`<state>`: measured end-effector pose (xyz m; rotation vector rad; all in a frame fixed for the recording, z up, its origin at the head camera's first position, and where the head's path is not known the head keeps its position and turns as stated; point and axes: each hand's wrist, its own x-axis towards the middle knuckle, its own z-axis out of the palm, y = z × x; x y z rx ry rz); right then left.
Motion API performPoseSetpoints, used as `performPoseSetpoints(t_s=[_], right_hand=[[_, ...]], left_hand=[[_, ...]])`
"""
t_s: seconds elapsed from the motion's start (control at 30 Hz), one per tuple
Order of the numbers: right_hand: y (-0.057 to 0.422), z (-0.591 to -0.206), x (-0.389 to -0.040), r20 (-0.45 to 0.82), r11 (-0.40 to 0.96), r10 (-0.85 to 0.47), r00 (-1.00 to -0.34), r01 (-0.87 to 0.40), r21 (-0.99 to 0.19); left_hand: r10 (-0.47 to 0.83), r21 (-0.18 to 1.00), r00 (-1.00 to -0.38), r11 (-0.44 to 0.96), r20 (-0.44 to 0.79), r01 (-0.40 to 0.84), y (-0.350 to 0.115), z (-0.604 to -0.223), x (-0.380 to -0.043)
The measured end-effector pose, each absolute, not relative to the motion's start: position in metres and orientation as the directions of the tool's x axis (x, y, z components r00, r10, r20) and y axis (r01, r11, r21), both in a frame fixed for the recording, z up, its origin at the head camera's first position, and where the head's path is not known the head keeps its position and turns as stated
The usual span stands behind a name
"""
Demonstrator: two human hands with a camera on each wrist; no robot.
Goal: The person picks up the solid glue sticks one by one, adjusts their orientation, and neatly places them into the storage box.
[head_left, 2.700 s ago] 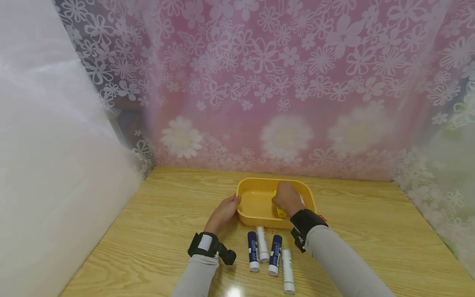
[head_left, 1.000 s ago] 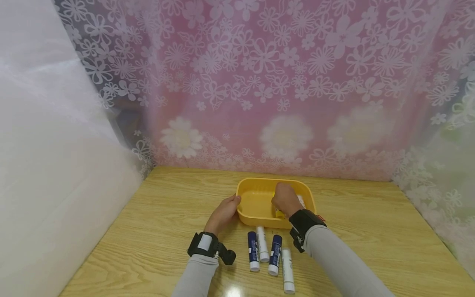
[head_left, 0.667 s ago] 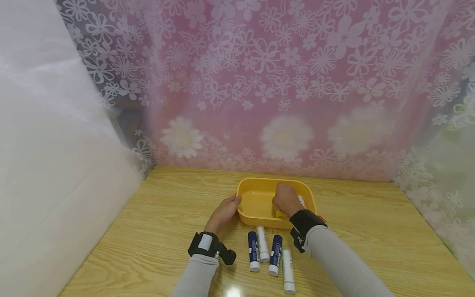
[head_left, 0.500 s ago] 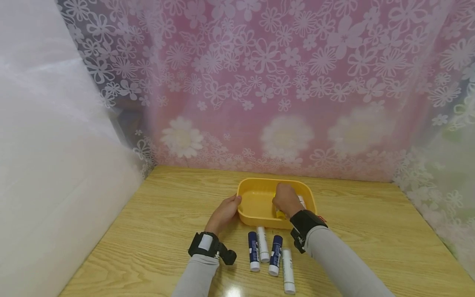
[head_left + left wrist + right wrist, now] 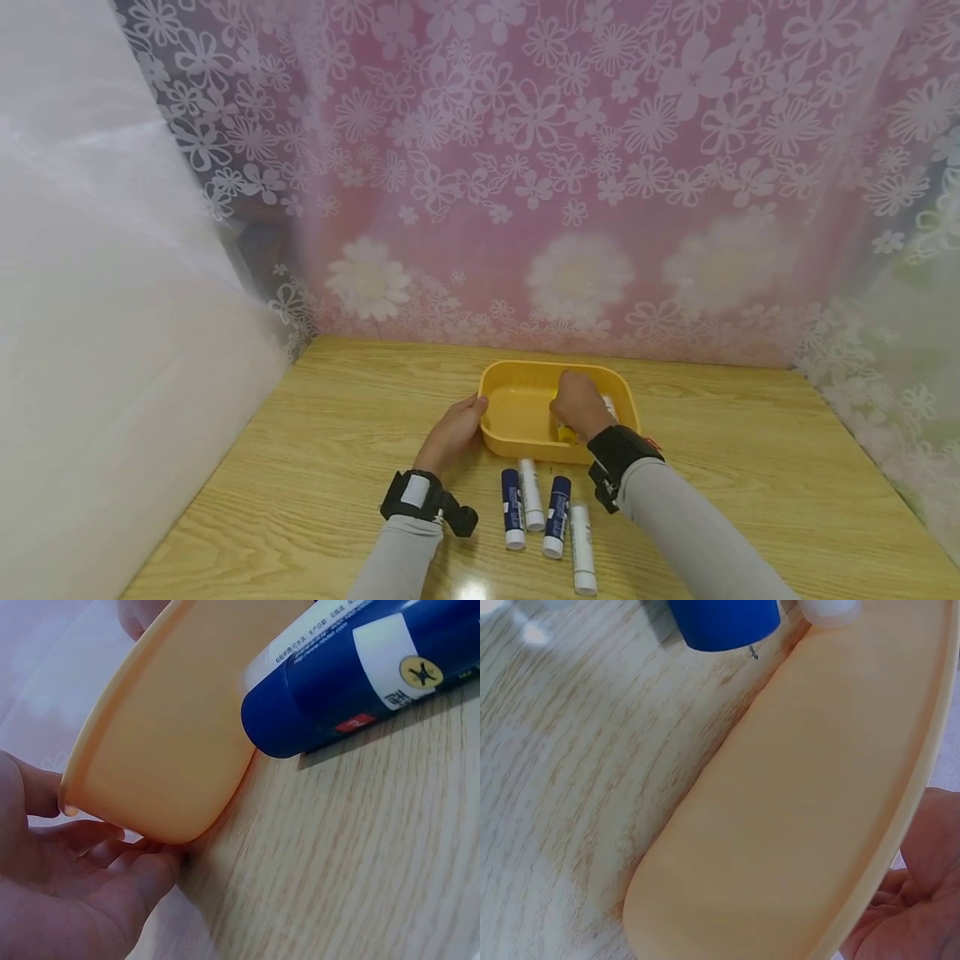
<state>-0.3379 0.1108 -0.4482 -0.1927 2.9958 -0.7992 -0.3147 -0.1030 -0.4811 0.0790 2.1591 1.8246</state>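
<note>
At its left end, my left hand holds a yellow plastic tray, the thumb at the rim and the other fingers against the outer wall, as the left wrist view shows. My right hand reaches down inside the tray's right part. Its fingers grip a yellow glue stick, mostly hidden under the hand. Right of that hand, part of a white glue stick shows in the tray. In the right wrist view the tray wall covers much of the right hand.
In front of the tray, two dark blue glue sticks and two white glue sticks lie side by side on the wooden table. A flowered curtain hangs behind the table. White sheeting stands along the left.
Almost nothing differs. The right hand stays inside the tray over the yellow glue stick, with only slight shifts of hand and wrist. The left hand and tray keep their place.
</note>
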Motion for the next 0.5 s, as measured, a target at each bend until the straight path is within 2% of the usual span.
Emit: performPoseSetpoints(t_s=[0.5], right_hand=[[0.1135,-0.4422,-0.3332,0.018,0.87,-0.122,-0.992,-0.116,-0.479]], left_hand=[[0.249,0.973,-0.949,0.174,-0.192,-0.151,-0.1024,-0.4817,-0.3141]])
